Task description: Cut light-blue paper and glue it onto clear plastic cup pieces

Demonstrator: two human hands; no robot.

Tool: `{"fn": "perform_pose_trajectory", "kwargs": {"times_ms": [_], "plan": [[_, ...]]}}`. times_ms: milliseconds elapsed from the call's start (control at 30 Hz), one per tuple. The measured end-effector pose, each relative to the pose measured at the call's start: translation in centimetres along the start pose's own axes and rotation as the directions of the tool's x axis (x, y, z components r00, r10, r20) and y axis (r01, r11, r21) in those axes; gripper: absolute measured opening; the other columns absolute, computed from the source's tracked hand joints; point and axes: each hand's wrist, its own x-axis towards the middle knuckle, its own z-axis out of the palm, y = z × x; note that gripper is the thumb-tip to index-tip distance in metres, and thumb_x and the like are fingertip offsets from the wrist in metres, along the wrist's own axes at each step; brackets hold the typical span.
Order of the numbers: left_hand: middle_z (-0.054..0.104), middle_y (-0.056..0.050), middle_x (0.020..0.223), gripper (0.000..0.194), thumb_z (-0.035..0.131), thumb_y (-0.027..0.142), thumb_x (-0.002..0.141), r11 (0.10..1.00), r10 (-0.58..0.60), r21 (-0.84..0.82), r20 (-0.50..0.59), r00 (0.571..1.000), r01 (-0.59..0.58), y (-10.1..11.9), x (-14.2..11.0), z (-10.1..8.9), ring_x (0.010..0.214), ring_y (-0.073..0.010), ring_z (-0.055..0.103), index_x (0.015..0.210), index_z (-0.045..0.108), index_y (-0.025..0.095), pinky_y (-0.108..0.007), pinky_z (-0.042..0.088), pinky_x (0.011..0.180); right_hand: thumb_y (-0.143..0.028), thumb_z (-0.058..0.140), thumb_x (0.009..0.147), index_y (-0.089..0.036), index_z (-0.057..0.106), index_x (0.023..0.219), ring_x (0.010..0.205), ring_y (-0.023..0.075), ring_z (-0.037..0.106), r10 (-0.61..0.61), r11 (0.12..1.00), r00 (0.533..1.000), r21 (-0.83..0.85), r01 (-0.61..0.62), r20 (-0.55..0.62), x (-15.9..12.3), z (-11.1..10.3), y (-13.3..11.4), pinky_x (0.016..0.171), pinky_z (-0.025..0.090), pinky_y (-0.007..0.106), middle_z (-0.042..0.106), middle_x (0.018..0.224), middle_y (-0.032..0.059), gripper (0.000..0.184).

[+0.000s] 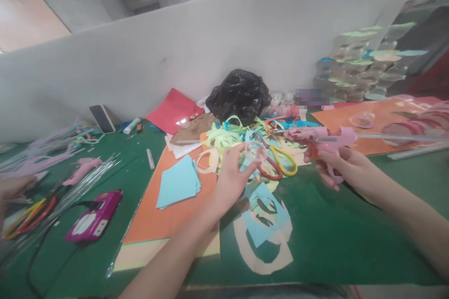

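Note:
My left hand is raised over the green table and pinches a small clear plastic dome between thumb and fingers. My right hand grips a pink hot glue gun with its nozzle pointing left toward the dome. A clear glue stick sticks out of the gun's back to the right. Scissors with one red and one yellow handle lie on the table between my hands.
Cut paper scraps, blue squares and an orange sheet lie in front. A black bag, a phone and stacked clear cups stand by the wall. A second glue gun and a magenta device lie at left.

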Motion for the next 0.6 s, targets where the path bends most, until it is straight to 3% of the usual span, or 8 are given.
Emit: {"fn": "perform_pose_trajectory", "kwargs": {"times_ms": [233,467,600], "plan": [[0.064,-0.006,0.129,0.036,0.069,0.037,0.088,0.999,0.054,0.0,-0.009,0.998,-0.054,-0.5,-0.1,0.3,0.125,-0.0243,0.054,0.122,0.061,0.026,-0.041,0.043,0.105,-0.094,0.053,0.066,-0.019,0.048,0.058,0.038,0.0104,0.044,0.026,0.996,0.999,-0.082,-0.024,0.021,-0.6,0.9,0.0,0.045,0.037,0.026,0.051,0.046,0.0015,0.076],[0.066,-0.006,0.122,0.039,0.069,0.038,0.088,0.989,0.142,0.027,0.047,0.989,-0.143,-0.8,-0.3,0.6,0.116,-0.023,0.057,0.124,0.059,0.026,-0.041,0.046,0.1,-0.092,0.052,0.071,-0.018,0.049,0.057,0.039,0.01,0.043,-0.004,0.997,0.999,-0.073,0.008,0.054,-0.4,1.5,0.1,0.045,0.036,0.025,0.05,0.044,0.001,0.075],[0.062,-0.007,0.127,0.046,0.07,0.041,0.086,0.996,0.092,0.001,0.074,0.993,-0.092,-0.5,-0.4,0.5,0.118,-0.0232,0.057,0.127,0.055,0.027,-0.04,0.046,0.1,-0.094,0.051,0.068,-0.018,0.045,0.051,0.04,0.0091,0.043,0.019,0.997,0.998,-0.076,-0.014,0.062,-0.5,1.8,-0.1,0.045,0.037,0.025,0.051,0.046,0.0015,0.078]]}}
